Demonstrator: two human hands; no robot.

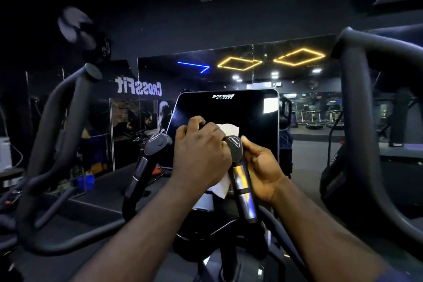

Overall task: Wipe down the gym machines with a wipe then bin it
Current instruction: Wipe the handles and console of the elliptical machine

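While the left hand (201, 153) is clutching the bunched wipe (222, 188) at frame centre against the near-upright handle (240, 178) just to its right, the right hand (263, 167) is cupping that handle from the opposite side.

Crumpled white wipe (223, 186) against black machine handle (240, 179)
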